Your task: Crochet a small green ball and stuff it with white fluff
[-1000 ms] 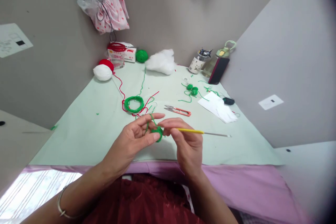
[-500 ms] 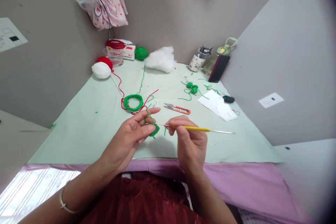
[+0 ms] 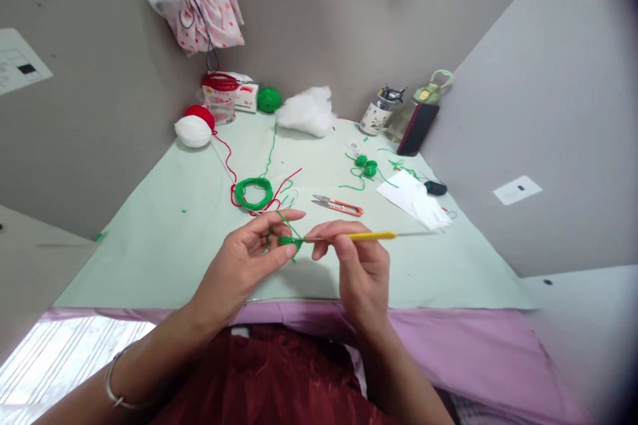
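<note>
My left hand (image 3: 244,265) pinches a small green crochet piece (image 3: 289,242) between thumb and fingers, with green yarn looped over the raised index finger. My right hand (image 3: 356,265) grips a yellow-handled crochet hook (image 3: 369,236), whose metal tip pokes into the green piece. Both hands hover above the near edge of the pale green table (image 3: 164,239). The yarn trails back to a green coil (image 3: 253,192) mixed with red thread.
Red thread snips (image 3: 339,206) lie just beyond my hands. Small green crocheted bits (image 3: 365,167), white paper (image 3: 413,200), a white yarn ball (image 3: 193,131), a red ball (image 3: 202,113), a green ball (image 3: 269,99), stuffing (image 3: 306,113), bottles (image 3: 379,116) and a phone (image 3: 416,129) stand farther back.
The hook has swung from tilted to nearly level and its tip has pushed back into the green piece. My left hand has stayed in place.
</note>
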`<state>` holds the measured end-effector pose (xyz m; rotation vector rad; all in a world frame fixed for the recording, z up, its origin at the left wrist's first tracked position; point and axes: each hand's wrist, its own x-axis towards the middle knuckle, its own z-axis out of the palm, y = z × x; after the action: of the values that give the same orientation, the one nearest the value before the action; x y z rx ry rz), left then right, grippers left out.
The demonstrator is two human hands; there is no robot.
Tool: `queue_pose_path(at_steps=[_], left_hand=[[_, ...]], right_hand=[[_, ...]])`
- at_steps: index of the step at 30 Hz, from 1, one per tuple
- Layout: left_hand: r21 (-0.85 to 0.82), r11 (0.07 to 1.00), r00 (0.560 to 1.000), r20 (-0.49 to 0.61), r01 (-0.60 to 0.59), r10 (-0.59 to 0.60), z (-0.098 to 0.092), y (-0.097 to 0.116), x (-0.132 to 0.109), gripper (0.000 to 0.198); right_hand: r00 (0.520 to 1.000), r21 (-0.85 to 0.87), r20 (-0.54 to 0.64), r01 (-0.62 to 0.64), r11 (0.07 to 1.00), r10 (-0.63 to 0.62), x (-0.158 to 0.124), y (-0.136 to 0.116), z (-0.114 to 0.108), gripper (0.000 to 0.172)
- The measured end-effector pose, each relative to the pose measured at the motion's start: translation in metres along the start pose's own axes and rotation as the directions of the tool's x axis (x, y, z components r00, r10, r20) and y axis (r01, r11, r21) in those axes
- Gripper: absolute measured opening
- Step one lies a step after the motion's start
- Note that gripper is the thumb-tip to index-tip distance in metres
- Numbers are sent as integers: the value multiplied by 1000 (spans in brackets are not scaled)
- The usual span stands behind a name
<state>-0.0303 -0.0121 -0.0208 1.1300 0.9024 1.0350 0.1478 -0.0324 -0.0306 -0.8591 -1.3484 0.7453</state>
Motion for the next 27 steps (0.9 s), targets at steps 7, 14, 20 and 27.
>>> queue_pose_path(at_steps=[7, 14, 20, 27], left_hand=[[-187, 978, 995, 0, 94, -96, 8, 0, -1, 57], [-354, 909, 975, 106, 221, -196, 3, 4, 5, 41], [-223, 972, 998, 23, 68, -65, 11, -2, 1, 47], [-405, 866, 955, 146, 294, -256, 8, 3, 7, 37]], right_hand=[[862, -579, 220, 492, 650, -456, -16, 4, 3, 32], [990, -114, -83, 108, 988, -118, -1, -4, 2, 20], [981, -260, -6, 186, 947, -195, -4, 2, 9, 21], [935, -371, -40, 312, 874, -351, -7, 6, 3, 31]])
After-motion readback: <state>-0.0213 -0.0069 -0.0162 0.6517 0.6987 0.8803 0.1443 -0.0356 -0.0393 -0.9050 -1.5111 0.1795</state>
